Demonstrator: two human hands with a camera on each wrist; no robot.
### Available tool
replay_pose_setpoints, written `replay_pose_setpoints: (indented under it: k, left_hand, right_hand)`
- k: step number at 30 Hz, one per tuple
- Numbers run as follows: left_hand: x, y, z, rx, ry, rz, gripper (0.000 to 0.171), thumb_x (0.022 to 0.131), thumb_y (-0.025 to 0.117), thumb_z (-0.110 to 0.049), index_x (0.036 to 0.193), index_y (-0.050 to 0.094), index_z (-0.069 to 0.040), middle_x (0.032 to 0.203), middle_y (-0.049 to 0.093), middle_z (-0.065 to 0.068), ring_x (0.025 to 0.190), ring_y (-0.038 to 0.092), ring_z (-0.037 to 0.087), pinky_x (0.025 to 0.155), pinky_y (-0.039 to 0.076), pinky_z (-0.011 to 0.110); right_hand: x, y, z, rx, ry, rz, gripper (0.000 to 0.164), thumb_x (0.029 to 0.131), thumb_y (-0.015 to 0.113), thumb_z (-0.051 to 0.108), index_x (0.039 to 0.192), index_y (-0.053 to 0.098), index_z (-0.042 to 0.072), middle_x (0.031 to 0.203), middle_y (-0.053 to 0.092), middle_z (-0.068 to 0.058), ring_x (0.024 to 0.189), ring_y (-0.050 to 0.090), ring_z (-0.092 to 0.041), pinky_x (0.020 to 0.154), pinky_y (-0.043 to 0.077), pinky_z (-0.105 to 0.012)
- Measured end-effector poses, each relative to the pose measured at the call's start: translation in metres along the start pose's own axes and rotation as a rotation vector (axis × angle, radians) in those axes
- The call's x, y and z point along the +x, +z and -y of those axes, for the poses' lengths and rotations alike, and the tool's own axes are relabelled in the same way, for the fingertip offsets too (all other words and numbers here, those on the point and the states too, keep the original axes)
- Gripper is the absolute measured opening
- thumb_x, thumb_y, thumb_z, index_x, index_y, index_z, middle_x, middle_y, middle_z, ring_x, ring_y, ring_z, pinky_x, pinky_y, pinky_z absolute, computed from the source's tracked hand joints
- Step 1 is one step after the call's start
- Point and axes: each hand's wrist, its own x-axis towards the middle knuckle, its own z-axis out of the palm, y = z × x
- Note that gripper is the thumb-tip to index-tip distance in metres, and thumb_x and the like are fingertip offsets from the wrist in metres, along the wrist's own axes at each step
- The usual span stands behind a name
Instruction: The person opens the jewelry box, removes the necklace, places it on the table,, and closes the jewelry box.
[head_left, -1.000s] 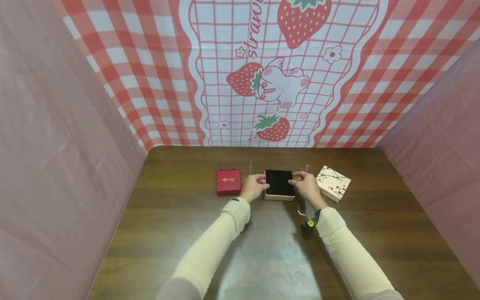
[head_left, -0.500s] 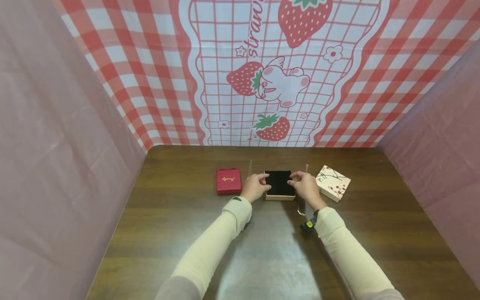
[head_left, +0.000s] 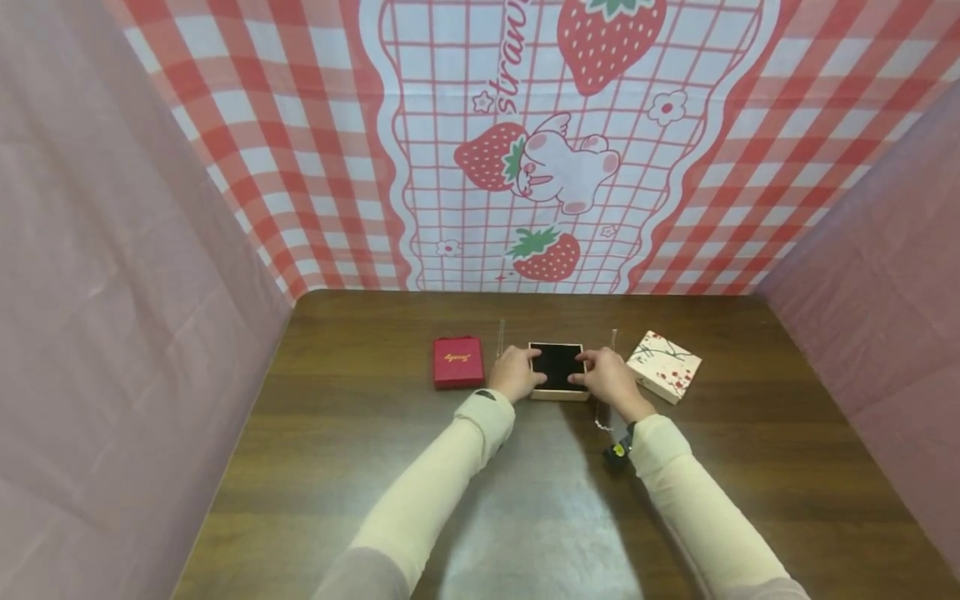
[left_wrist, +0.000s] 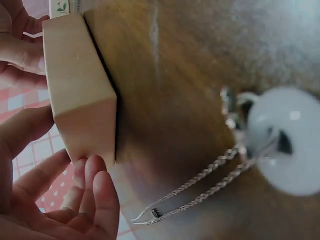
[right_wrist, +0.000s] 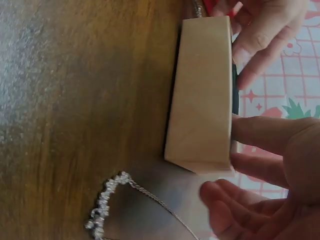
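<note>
A small open cream box (head_left: 558, 396) stands on the table with a black pad (head_left: 557, 365) inside it, lying a little below the rim. My left hand (head_left: 513, 372) is at its left side, thumb and forefinger reaching over the rim onto the pad. In the left wrist view, other fingers of the left hand (left_wrist: 60, 200) touch the box's outer wall (left_wrist: 85, 125). From the right side, thumb and forefinger of my right hand (head_left: 609, 377) press on the pad too. The right hand's other fingers (right_wrist: 225, 205) hang loosely bent beside the box (right_wrist: 202, 95).
A chain necklace with a round white pendant (left_wrist: 292, 142) lies left of the box. Right of it lies a silver chain with a beaded-looking section (right_wrist: 105, 197). Farther left is a red box (head_left: 458, 362); at right, a cream box lid (head_left: 666, 367) with a floral print.
The black pad has sunk into the box, so the rim now shows around it. Both hands have shifted from pinching at the pad's sides to pressing on its top.
</note>
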Motion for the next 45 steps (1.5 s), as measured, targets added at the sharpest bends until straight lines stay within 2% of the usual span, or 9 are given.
replay_pose_setpoints:
  k: [1,5,7,8,15,23,29,41,45]
  left_hand:
    - [0.005,0.007,0.005,0.034,0.014,-0.014,0.050,0.082,0.076,-0.031,0.130,0.064,-0.022,0.123,0.065,0.009,0.116,0.059,0.023,0.097,0.049,0.037]
    - [0.007,0.013,0.004,0.116,-0.005,0.004,0.049,0.081,0.078,-0.034,0.127,0.066,-0.024,0.125,0.065,0.008,0.116,0.060,0.024,0.093,0.051,0.038]
    - [0.006,0.013,0.002,0.110,-0.012,-0.010,0.048,0.081,0.078,-0.033,0.126,0.067,-0.024,0.125,0.066,0.007,0.115,0.061,0.024,0.091,0.052,0.038]
    - [0.001,0.006,-0.004,0.100,-0.035,0.001,0.047,0.082,0.078,-0.031,0.127,0.067,-0.022,0.126,0.065,0.009,0.116,0.061,0.025,0.092,0.052,0.039]
    - [-0.005,0.003,-0.010,0.117,-0.049,-0.012,0.047,0.083,0.077,-0.033,0.128,0.066,-0.025,0.127,0.064,0.008,0.115,0.061,0.025,0.091,0.053,0.040]
    - [-0.005,0.005,-0.010,0.128,-0.052,0.013,0.048,0.084,0.075,-0.035,0.130,0.064,-0.027,0.130,0.064,0.007,0.118,0.060,0.024,0.091,0.053,0.041]
    - [-0.006,0.003,-0.010,0.107,-0.055,0.021,0.048,0.085,0.074,-0.035,0.131,0.063,-0.027,0.133,0.063,0.006,0.120,0.060,0.026,0.093,0.052,0.042]
    - [-0.002,0.002,0.003,0.098,0.048,0.053,0.048,0.087,0.071,-0.033,0.134,0.061,-0.025,0.135,0.062,0.005,0.127,0.055,0.024,0.104,0.046,0.041]
    - [-0.003,0.003,0.007,0.074,0.070,0.023,0.054,0.086,0.072,-0.032,0.138,0.057,-0.026,0.132,0.062,0.009,0.123,0.057,0.025,0.101,0.048,0.040]
  right_hand:
    - [0.000,0.001,0.000,-0.009,-0.004,0.008,0.042,0.080,0.077,0.025,0.112,0.069,0.001,0.083,0.062,-0.012,0.080,0.059,-0.028,0.069,0.047,-0.041]
    - [-0.001,0.005,0.001,-0.051,0.000,0.039,0.041,0.080,0.077,0.025,0.112,0.069,0.001,0.099,0.065,-0.021,0.091,0.062,-0.037,0.080,0.050,-0.051]
    - [0.000,0.005,0.003,-0.069,-0.004,0.036,0.041,0.080,0.077,0.025,0.112,0.069,0.001,0.108,0.064,-0.025,0.099,0.062,-0.041,0.085,0.049,-0.055]
    - [0.000,0.005,0.004,-0.077,-0.008,0.034,0.041,0.080,0.077,0.025,0.112,0.069,0.000,0.111,0.064,-0.027,0.101,0.062,-0.043,0.086,0.049,-0.056]
    - [0.002,0.004,0.007,-0.121,-0.027,0.052,0.039,0.081,0.077,0.022,0.111,0.070,-0.001,0.108,0.068,-0.024,0.101,0.064,-0.041,0.085,0.052,-0.054]
    - [0.002,0.004,0.006,-0.131,-0.080,0.094,0.048,0.082,0.075,0.017,0.128,0.065,0.009,0.119,0.063,-0.029,0.107,0.059,-0.043,0.087,0.050,-0.055]
    - [0.003,0.004,0.004,-0.145,-0.063,0.121,0.047,0.086,0.072,0.022,0.130,0.063,0.012,0.128,0.060,-0.029,0.113,0.058,-0.043,0.089,0.050,-0.055]
    - [-0.001,0.005,0.006,-0.141,-0.071,0.104,0.045,0.085,0.074,0.023,0.127,0.065,0.009,0.123,0.063,-0.028,0.109,0.061,-0.043,0.085,0.052,-0.054]
    - [-0.002,0.007,0.006,-0.142,-0.069,0.104,0.045,0.085,0.073,0.022,0.127,0.065,0.008,0.122,0.063,-0.028,0.108,0.062,-0.042,0.086,0.052,-0.054]
